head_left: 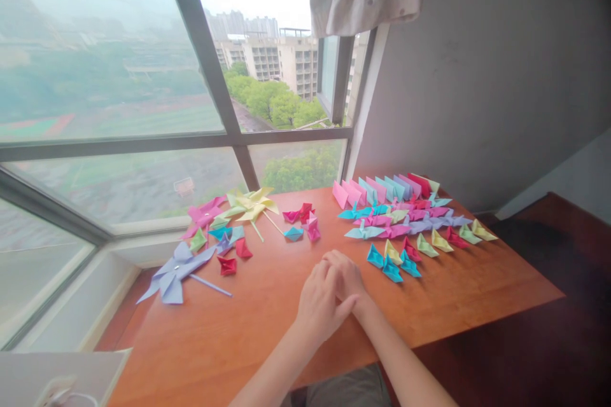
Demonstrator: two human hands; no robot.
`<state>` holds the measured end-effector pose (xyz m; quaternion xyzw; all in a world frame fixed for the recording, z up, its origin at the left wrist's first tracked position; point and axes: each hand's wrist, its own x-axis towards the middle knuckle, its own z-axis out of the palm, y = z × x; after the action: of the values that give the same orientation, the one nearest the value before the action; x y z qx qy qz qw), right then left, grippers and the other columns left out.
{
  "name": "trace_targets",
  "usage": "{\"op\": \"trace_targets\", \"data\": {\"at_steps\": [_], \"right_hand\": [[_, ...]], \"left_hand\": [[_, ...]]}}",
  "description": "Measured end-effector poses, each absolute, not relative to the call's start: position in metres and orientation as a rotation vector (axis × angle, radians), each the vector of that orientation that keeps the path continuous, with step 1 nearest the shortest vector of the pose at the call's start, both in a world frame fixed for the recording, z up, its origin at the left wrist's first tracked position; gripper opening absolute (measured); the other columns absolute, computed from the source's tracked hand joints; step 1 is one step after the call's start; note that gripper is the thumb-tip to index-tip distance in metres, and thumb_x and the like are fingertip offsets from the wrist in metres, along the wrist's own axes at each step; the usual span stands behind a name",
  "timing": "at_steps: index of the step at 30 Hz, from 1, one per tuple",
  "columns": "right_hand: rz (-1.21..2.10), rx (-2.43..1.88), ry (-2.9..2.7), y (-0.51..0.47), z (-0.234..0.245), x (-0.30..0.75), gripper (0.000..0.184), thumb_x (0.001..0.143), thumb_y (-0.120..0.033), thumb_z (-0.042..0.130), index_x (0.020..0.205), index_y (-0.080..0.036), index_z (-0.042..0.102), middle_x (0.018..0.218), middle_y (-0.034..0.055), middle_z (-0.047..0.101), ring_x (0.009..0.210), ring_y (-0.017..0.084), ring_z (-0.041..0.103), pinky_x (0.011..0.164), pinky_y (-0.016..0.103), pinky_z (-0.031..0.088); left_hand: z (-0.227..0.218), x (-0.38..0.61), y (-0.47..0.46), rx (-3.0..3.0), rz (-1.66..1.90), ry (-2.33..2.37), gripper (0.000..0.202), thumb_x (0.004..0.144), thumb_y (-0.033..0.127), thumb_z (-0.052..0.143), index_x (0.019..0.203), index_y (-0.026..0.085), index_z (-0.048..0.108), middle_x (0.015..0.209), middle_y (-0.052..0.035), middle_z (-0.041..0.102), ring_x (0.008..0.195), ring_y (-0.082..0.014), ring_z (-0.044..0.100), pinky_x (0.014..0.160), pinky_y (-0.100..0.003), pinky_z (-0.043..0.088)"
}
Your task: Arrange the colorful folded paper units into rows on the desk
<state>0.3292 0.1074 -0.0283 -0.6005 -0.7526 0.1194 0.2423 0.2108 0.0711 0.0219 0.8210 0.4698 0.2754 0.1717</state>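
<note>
My left hand (pixel 319 305) lies on top of my right hand (pixel 351 276) near the middle of the wooden table (pixel 267 324). The left hand's fingers are stretched over the right hand. The right hand is partly covered, its fingers resting flat on the wood, and neither hand holds anything. Just to the right lie blue folded paper pieces (pixel 392 265). Farther back sit small pink and blue folded pieces (pixel 305 221).
A lilac paper pinwheel (pixel 176 272), a yellow pinwheel (pixel 252 205) and a pink one (pixel 205 213) lie at the left by the window. Rows of several coloured folded papers (pixel 410 213) fill the right back. A grey wall stands to the right.
</note>
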Motion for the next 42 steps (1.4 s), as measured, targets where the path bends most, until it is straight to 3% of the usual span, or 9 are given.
{"op": "trace_targets", "data": {"at_steps": [2,6,9,13,21,26,35,38,42], "right_hand": [[0.305,-1.65,-2.031,0.108,-0.026,0.327,0.014,0.088,-0.016,0.049,0.078,-0.021,0.058,0.08,0.0005,0.061,0.073,0.015,0.054,0.063,0.024,0.032],[0.283,-1.636,-1.991,0.109,-0.022,0.326,0.017,0.09,-0.017,0.047,0.079,-0.022,0.059,0.077,0.0,0.061,0.072,0.014,0.056,0.064,0.024,0.032],[0.306,-1.637,-1.979,0.11,-0.021,0.327,0.015,0.088,-0.017,0.05,0.079,-0.022,0.06,0.076,-0.0005,0.061,0.07,0.014,0.056,0.063,0.024,0.032],[0.338,-1.638,-1.954,0.111,-0.024,0.328,0.013,0.087,-0.017,0.052,0.08,-0.022,0.061,0.076,-0.0005,0.061,0.071,0.014,0.057,0.063,0.024,0.033],[0.374,-1.627,-1.925,0.112,-0.025,0.329,0.012,0.088,-0.018,0.052,0.082,-0.023,0.061,0.079,0.0,0.064,0.072,0.015,0.058,0.064,0.024,0.036],[0.383,-1.596,-1.91,0.11,-0.025,0.329,0.015,0.09,-0.019,0.05,0.083,-0.022,0.062,0.079,0.0009,0.064,0.075,0.016,0.06,0.068,0.024,0.04],[0.365,-1.382,-2.023,0.106,-0.018,0.328,0.028,0.092,-0.026,0.054,0.119,-0.025,0.061,0.101,0.0048,0.068,0.091,0.021,0.064,0.08,0.029,0.049],[0.343,-1.361,-2.058,0.106,-0.02,0.329,0.026,0.092,-0.021,0.053,0.115,-0.027,0.064,0.101,0.0041,0.069,0.093,0.021,0.064,0.08,0.03,0.049],[0.368,-1.372,-1.986,0.108,-0.025,0.33,0.018,0.092,-0.019,0.052,0.099,-0.025,0.068,0.089,0.0024,0.069,0.08,0.018,0.064,0.074,0.028,0.048]], "left_hand": [[0.024,0.194,0.088,2.334,0.839,1.42,0.024,0.088,0.035,0.061,0.106,0.021,0.054,0.101,-0.0069,0.058,0.095,-0.0249,0.06,0.081,-0.037,0.052],[0.028,0.158,0.132,2.362,0.912,1.697,0.035,0.088,0.02,0.056,0.122,0.019,0.05,0.116,-0.0109,0.056,0.107,-0.0275,0.059,0.09,-0.04,0.05],[0.028,0.141,0.161,2.389,0.882,1.758,0.038,0.083,0.019,0.062,0.12,0.019,0.054,0.12,-0.0133,0.057,0.111,-0.0321,0.058,0.095,-0.045,0.047],[0.023,0.133,0.176,2.474,0.794,1.725,0.039,0.079,0.017,0.067,0.117,0.021,0.059,0.119,-0.0106,0.063,0.109,-0.0324,0.057,0.095,-0.045,0.046],[0.011,0.129,0.156,2.507,0.737,1.665,0.033,0.083,0.007,0.054,0.112,0.022,0.063,0.105,-0.0096,0.069,0.1,-0.0302,0.059,0.09,-0.043,0.047],[0.008,0.122,0.141,2.478,0.734,1.562,0.022,0.086,0.013,0.054,0.1,0.022,0.068,0.099,-0.0079,0.069,0.094,-0.0277,0.062,0.084,-0.039,0.05],[-0.001,0.13,0.125,2.373,0.78,1.327,0.023,0.084,0.01,0.054,0.096,0.024,0.068,0.093,-0.0048,0.07,0.086,-0.0207,0.065,0.078,-0.031,0.052],[-0.004,0.133,0.122,2.333,0.814,1.291,0.024,0.082,0.01,0.055,0.095,0.024,0.069,0.092,-0.0046,0.071,0.085,-0.021,0.065,0.079,-0.032,0.051],[-0.008,0.131,0.122,2.245,0.889,1.307,0.022,0.081,0.01,0.055,0.091,0.023,0.07,0.089,-0.0044,0.072,0.085,-0.0216,0.066,0.079,-0.032,0.052]]}}
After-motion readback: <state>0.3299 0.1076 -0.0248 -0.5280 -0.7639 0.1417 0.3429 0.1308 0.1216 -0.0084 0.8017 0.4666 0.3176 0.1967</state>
